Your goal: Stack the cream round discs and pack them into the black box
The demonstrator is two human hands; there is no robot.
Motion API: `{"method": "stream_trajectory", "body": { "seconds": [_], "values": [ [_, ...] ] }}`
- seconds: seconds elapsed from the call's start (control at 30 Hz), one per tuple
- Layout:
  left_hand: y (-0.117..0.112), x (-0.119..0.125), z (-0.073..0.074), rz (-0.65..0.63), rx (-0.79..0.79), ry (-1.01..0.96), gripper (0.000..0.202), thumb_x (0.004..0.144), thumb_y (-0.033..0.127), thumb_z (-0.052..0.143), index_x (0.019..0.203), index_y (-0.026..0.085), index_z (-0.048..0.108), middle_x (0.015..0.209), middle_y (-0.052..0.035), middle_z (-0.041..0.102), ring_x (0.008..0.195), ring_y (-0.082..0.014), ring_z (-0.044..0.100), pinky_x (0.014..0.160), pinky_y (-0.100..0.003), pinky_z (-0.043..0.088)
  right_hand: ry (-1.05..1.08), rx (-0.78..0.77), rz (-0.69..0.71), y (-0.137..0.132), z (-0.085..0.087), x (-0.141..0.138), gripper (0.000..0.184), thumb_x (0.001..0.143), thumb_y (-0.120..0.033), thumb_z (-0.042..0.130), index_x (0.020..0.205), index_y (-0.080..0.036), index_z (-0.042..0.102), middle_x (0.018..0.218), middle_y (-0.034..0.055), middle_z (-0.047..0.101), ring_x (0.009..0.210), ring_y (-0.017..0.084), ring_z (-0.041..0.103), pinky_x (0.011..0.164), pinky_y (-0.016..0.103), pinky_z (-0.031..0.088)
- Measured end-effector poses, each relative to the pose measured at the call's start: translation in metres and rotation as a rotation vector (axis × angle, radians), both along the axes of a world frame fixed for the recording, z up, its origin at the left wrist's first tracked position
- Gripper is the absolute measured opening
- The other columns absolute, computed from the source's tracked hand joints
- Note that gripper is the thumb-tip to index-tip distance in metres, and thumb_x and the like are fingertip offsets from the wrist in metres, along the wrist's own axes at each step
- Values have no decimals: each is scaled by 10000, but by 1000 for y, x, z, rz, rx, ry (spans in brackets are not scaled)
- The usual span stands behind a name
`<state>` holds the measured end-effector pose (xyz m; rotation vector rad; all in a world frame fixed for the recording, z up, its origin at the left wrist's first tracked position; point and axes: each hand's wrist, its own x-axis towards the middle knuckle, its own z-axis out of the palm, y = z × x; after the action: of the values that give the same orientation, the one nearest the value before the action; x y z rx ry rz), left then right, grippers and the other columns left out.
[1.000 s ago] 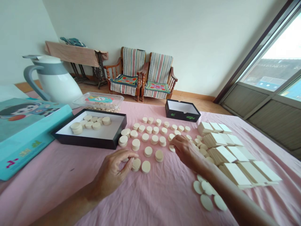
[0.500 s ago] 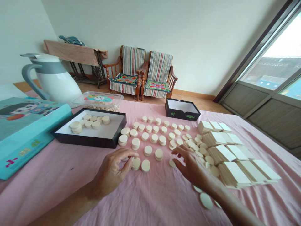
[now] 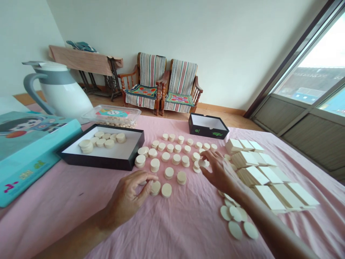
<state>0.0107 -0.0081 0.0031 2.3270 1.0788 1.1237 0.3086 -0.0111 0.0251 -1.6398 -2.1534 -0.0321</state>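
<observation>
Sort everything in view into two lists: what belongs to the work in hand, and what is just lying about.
In use: left hand, right hand, stacked discs, loose discs, black tray.
Lying about: jug, teal box, clear tub, small black box, chairs.

Discs between tray and blocks

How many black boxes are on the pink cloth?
2. A wide black box with a white inside sits on the left, holding cream round discs; a smaller black box sits farther back, beyond the rows of discs. None seem hidden.
</observation>
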Motion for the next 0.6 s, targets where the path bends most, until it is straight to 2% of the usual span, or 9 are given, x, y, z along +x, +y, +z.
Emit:
{"method": "stream_trajectory", "body": {
  "seconds": [0.13, 0.33, 0.5, 0.6],
  "values": [
    [0, 0, -1, 3, 12, -4, 147, 840, 146, 542, 893, 207, 664, 862, -6, 719, 810, -137, 680, 727, -222, 536, -107, -27, -6, 15, -1, 0, 290, 752, -155, 559, 1040, -177, 531, 958, 84, 628, 918, 241, 507, 767, 348, 395],
    [0, -2, 0, 8, 31, -2, 151, 838, 144, 540, 887, 211, 666, 869, -11, 723, 827, -147, 682, 752, -234, 537, -158, -45, -24, 16, -4, -4, 306, 753, -208, 588, 1055, -183, 549, 948, 93, 631, 922, 254, 517, 762, 364, 385],
    [-1, -1, 2, 10, 25, -5, 150, 842, 161, 537, 884, 212, 672, 857, -14, 723, 807, -150, 684, 728, -232, 543, 27, 35, 7, 13, 5, 6, 220, 792, -203, 546, 1011, -189, 560, 936, 79, 638, 877, 223, 563, 766, 351, 430],
    [-1, -1, 2, 7, 25, -4, 152, 843, 161, 533, 884, 212, 671, 858, -15, 722, 811, -154, 685, 729, -239, 546, 115, 112, -122, 8, 11, 25, 166, 831, -225, 503, 980, -191, 568, 902, 69, 645, 799, 198, 593, 716, 322, 460]
  ]
}}
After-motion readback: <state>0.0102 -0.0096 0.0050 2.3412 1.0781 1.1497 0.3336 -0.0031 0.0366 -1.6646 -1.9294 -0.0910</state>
